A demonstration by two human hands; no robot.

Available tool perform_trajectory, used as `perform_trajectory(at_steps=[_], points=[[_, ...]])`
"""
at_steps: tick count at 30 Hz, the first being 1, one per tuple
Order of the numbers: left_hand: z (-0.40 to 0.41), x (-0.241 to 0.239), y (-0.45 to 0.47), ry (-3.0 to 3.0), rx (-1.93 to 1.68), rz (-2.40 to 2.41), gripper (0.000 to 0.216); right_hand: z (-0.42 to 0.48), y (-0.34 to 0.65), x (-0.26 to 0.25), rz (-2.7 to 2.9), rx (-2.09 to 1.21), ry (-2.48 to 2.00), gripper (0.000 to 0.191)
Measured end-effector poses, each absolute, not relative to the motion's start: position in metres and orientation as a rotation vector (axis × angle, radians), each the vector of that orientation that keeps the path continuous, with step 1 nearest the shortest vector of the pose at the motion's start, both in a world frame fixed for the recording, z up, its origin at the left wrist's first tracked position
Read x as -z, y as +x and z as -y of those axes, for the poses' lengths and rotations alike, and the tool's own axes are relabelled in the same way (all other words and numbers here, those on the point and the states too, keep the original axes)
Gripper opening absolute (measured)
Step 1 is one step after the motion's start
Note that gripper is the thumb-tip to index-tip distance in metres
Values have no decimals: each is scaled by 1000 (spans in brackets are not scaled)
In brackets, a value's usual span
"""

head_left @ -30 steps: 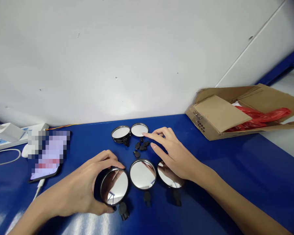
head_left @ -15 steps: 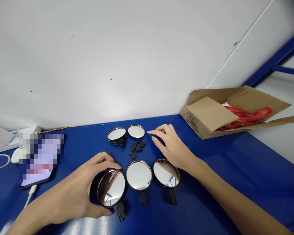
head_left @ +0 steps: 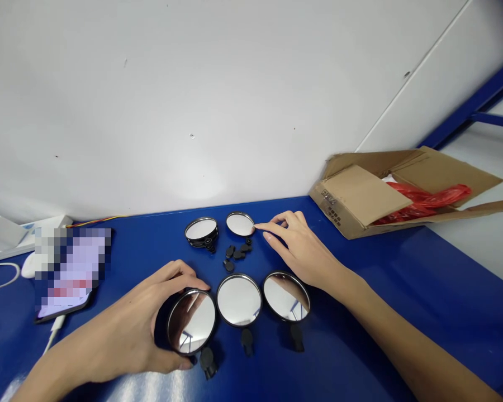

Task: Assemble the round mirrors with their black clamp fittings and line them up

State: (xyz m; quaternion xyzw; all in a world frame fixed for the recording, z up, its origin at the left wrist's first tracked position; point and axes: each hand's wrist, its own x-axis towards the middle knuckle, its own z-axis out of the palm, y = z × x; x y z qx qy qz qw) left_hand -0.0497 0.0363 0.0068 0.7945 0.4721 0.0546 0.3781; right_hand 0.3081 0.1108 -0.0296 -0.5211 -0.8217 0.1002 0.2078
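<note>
My left hand [head_left: 151, 318] grips a round black-rimmed mirror [head_left: 191, 322] at the front left, fingers over its top rim and thumb below. A small black mount sticks out under that mirror. In line to its right lie a middle round mirror [head_left: 239, 300] and a right one [head_left: 286, 296], each with a black mount at its lower edge. Farther back, my right hand [head_left: 299, 243] has thumb and fingers apart, holding nothing. Its index fingertip touches the right rim of a back round mirror [head_left: 240, 224]. Several small black mounts [head_left: 238, 254] lie just in front of that mirror.
A stack of round mirrors [head_left: 200, 230] stands at the back, left of the single one. An open cardboard box [head_left: 360, 195] with a red plastic bag [head_left: 427, 202] sits at the back right. A phone [head_left: 73, 273] with a white cable lies left on the blue table [head_left: 360, 346].
The single back mirror has shifted a little right, away from the stack, and my right index fingertip now meets its rim. My left hand keeps its hold on the front left mirror.
</note>
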Motion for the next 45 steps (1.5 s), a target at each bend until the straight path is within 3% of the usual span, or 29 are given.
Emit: perform_trajectory(at_steps=[19, 25, 32, 45], points=[[-36, -17, -45, 1939, -85, -1243, 76, -115, 317, 29, 2298, 235, -1704, 40], [-35, -8, -50, 1971, -129, -1244, 81, -114, 315, 34, 2247, 68, -1575, 52], [-32, -6, -53, 1999, -152, -1224, 83, -116, 312, 38, 2277, -127, -1491, 29], [-35, -15, -46, 2003, -108, -1244, 77, -115, 309, 39, 2133, -184, -1529, 12]])
